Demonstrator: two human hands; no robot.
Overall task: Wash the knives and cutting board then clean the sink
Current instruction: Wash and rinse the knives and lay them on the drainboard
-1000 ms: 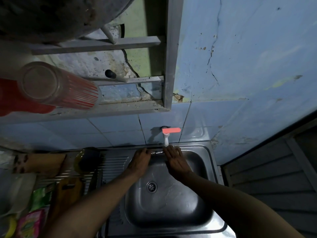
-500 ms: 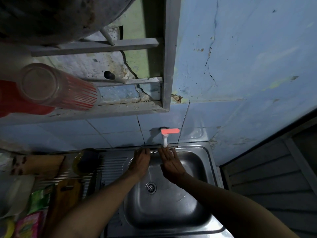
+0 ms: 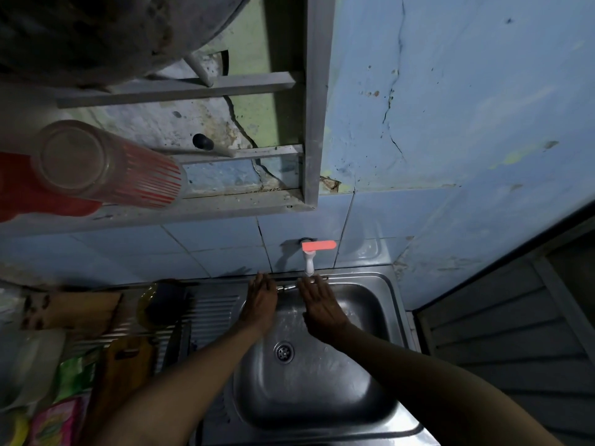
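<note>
The steel sink [image 3: 383, 320] fills the lower middle, its basin wet around the drain [image 3: 284, 351]. Both my hands lie flat against the basin's far wall, fingers stretched out. My left hand [image 3: 261, 300] is at the back left corner. My right hand [image 3: 318, 302] is directly under the white tap with an orange lever [image 3: 314, 251]. A thin metal piece [image 3: 286, 287], possibly a knife, shows between the hands along the back rim; neither hand grips it. A wooden cutting board [image 3: 128, 368] with a handle hole lies on the drainboard to the left.
The ribbed drainboard [image 3: 212, 313] holds a dark bowl [image 3: 164, 305] and coloured packets [image 3: 64, 413] at the far left. A metal shelf [image 3: 309, 123] overhangs with an upturned red-striped glass [image 3: 109, 165]. A blue tiled wall stands behind; a dark slatted door is at the right.
Both hands stay at the basin's far wall. My right hand has slid a little left and further up toward the tap. The view has drifted slightly.
</note>
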